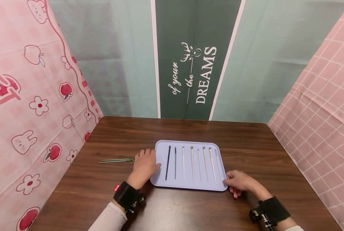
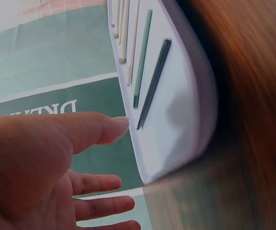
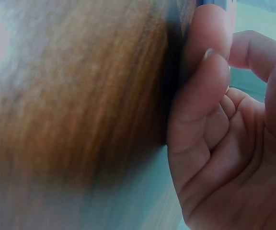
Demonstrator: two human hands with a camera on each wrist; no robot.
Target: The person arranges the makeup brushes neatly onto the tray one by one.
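Observation:
A pale lavender tray (image 1: 195, 187) lies on the table, bearing a spaced row of several slim brushes. Most brushes are light-coloured; the leftmost brush (image 1: 167, 163) is black and the one beside it (image 1: 175, 163) looks dark green. My left hand (image 1: 145, 164) is at the tray's left edge, its thumb over the rim in the head view. The left wrist view shows that hand's fingers (image 2: 104, 207) straight, with nothing in them. At the near right corner, my right hand (image 1: 239, 182) pinches the tray rim between thumb and fingers, some fingers curled below.
Thin green sticks (image 1: 117, 160) lie on the brown wooden table (image 1: 125, 131) left of the tray, their right ends meeting my left hand. Patterned cloths hang around it: pink ones at the sides, a green one (image 1: 131, 64) behind the far edge.

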